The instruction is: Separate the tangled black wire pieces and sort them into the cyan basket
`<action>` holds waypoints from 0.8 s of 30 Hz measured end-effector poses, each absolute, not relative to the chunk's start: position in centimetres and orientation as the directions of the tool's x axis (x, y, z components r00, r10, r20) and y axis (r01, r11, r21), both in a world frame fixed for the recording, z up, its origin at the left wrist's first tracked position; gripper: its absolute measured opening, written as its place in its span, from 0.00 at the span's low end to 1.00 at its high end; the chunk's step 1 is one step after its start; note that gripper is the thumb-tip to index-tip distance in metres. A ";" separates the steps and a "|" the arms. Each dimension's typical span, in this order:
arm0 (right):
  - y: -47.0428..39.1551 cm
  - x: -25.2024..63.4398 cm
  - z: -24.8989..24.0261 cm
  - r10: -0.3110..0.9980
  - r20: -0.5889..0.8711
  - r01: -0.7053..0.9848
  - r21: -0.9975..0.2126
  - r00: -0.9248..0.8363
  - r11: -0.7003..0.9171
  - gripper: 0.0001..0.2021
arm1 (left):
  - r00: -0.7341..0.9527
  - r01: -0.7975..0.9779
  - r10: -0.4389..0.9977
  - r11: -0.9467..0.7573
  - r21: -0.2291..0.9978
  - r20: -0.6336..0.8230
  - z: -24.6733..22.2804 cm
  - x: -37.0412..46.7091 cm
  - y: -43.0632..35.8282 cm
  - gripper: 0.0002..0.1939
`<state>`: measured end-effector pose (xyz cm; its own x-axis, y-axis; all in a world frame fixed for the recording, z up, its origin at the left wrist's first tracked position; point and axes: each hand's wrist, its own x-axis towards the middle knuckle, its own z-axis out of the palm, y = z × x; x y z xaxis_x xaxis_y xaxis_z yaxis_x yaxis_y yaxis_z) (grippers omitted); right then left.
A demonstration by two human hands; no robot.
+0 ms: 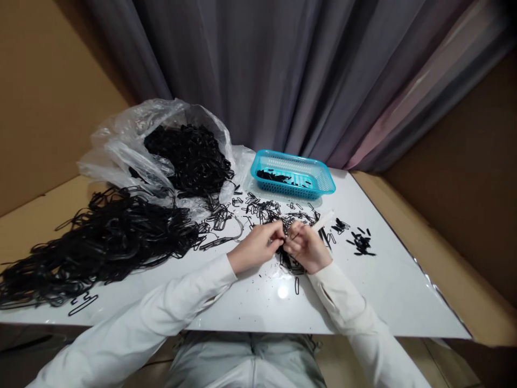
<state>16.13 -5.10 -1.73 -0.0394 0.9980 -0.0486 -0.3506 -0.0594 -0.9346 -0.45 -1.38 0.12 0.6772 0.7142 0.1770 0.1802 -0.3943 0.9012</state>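
My left hand (260,243) is closed in a pinch on something small and dark at its fingertips, too small to name. Right beside it, my right hand (309,245) is closed around a slim tool with a whitish, translucent handle (324,220), which sticks out behind the fingers. The fingertips of both hands meet closely over a scatter of black rubber-like loops and strips (262,207) on the white tabletop. One loose black loop (297,285) lies just below my right wrist.
A blue perforated basket (293,189) with small black pieces stands behind my hands. At left are a clear plastic bag (121,129) of black strips and a tangled black heap (109,237). Short black pieces (362,242) lie at right. Cardboard panels flank the table.
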 end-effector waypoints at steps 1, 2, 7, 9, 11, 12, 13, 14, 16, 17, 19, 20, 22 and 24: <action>-5.0 16.6 -1.3 1.000 -0.025 -0.335 -0.942 0.001 -0.023 0.16 | 0.676 0.182 0.718 -0.378 0.907 0.164 -0.1 -0.4 -1.5 0.06; -5.0 17.0 -0.8 0.999 -0.002 -0.309 -0.951 0.044 0.012 0.17 | 0.672 0.180 0.725 -0.358 0.916 0.151 -0.2 -0.2 -1.5 0.06; -5.1 18.5 -0.3 0.962 0.090 -0.008 -0.995 0.259 0.095 0.15 | 0.620 0.069 0.775 -0.209 0.976 0.122 0.0 0.1 -0.7 0.06; -5.2 18.7 -0.7 0.937 0.136 0.169 -0.982 0.322 0.084 0.12 | 0.602 0.023 0.792 -0.147 0.989 0.103 0.3 0.0 -0.4 0.08; -5.4 18.8 -1.1 0.918 0.182 0.335 -0.941 0.353 0.057 0.10 | 0.592 -0.015 0.801 -0.100 0.995 0.089 0.5 0.0 -0.2 0.08; -5.4 18.8 -1.2 0.911 0.203 0.405 -0.913 0.359 0.044 0.10 | 0.589 -0.033 0.803 -0.083 0.996 0.086 0.6 0.0 -0.2 0.08; -5.4 18.7 -1.2 0.906 0.224 0.465 -0.885 0.360 0.034 0.09 | 0.586 -0.049 0.806 -0.070 0.996 0.086 0.7 0.0 -0.2 0.08; -5.4 18.7 -1.3 0.900 0.248 0.516 -0.856 0.357 0.031 0.09 | 0.582 -0.063 0.809 -0.060 0.996 0.086 0.7 0.0 -0.2 0.08; -5.4 18.6 -1.1 0.891 0.301 0.593 -0.804 0.339 0.046 0.10 | 0.574 -0.084 0.815 -0.043 0.996 0.083 0.7 0.0 -0.3 0.07; -5.3 18.5 -1.0 0.889 0.326 0.620 -0.782 0.323 0.061 0.11 | 0.570 -0.090 0.818 -0.035 0.995 0.080 0.8 0.0 -0.3 0.07; -5.3 18.2 -0.8 0.886 0.365 0.653 -0.751 0.287 0.098 0.12 | 0.562 -0.099 0.824 -0.017 0.995 0.070 0.9 0.0 -0.4 0.08; -5.3 18.1 -0.8 0.885 0.379 0.661 -0.742 0.272 0.114 0.13 | 0.559 -0.101 0.827 -0.008 0.995 0.063 0.9 0.0 -0.4 0.08; -5.4 17.9 -0.7 0.880 0.397 0.665 -0.735 0.260 0.135 0.16 | 0.555 -0.104 0.830 0.013 0.994 0.047 1.0 0.0 -0.5 0.09; -5.5 17.8 -0.7 0.873 0.408 0.658 -0.739 0.266 0.144 0.18 | 0.554 -0.108 0.832 0.037 0.993 0.029 1.0 0.0 -0.5 0.10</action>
